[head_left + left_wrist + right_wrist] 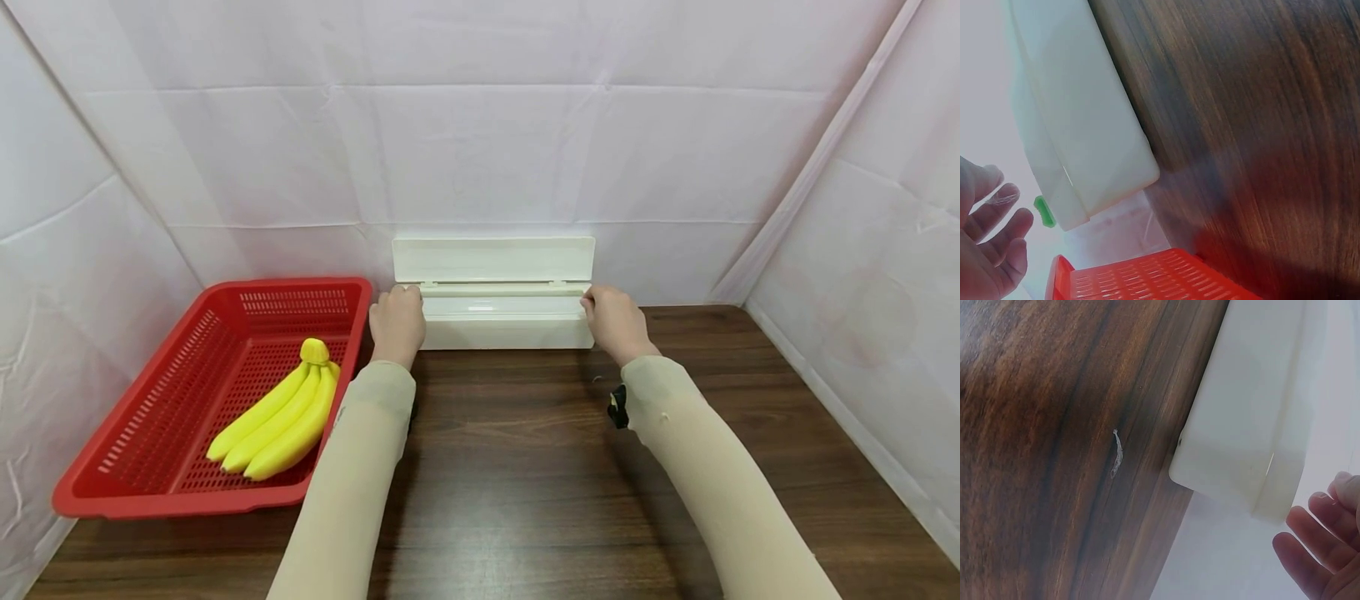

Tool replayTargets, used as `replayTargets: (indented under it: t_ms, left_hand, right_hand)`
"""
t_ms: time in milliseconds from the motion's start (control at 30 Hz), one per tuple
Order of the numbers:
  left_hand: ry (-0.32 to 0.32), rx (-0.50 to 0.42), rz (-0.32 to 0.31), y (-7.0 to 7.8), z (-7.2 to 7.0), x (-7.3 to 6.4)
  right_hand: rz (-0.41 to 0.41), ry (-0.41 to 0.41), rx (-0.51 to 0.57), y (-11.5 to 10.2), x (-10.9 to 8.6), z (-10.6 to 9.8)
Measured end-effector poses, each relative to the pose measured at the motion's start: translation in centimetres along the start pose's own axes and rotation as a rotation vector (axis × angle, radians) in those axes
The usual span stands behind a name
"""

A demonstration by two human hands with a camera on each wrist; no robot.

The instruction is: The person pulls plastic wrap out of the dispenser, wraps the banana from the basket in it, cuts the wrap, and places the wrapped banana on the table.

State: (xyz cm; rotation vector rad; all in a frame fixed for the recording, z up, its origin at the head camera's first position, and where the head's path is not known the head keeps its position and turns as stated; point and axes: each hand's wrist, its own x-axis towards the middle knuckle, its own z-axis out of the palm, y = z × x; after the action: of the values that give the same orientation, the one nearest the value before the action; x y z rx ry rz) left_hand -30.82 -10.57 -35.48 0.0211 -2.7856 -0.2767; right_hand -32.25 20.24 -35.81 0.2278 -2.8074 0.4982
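A long white cling film dispenser (502, 333) stands against the back curtain, its lid (493, 260) raised. Clear cling film (480, 306) lies across its opening, faint and glossy. At the dispenser's left end, my left hand (397, 323) pinches the film between thumb and fingers; a wrinkled glint shows at the fingertips in the left wrist view. My right hand (617, 321) pinches the film at the right end, thumb against forefinger. A small green tab (1044, 211) sits at the dispenser's end, close to the left fingers.
Left of the left arm, a red plastic basket (225, 504) holds a bunch of yellow bananas (288, 417). A thin clear scrap (1117, 455) lies on the dark wooden table (510, 467) near the dispenser. White curtains (480, 150) enclose the back and sides.
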Motion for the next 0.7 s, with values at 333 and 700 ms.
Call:
replayTargets:
  t_ms: [333,700]
  left_hand:
    - [0.0,0.023,-0.006,0.0,-0.8,0.1]
    - [-0.01,0.012,0.005,0.1,-1.2,0.4]
  right_hand:
    - [-0.01,0.008,-0.011,-0.2,0.2,-0.3]
    - [-0.025,0.017,-0.015,-0.1,0.1,-0.7]
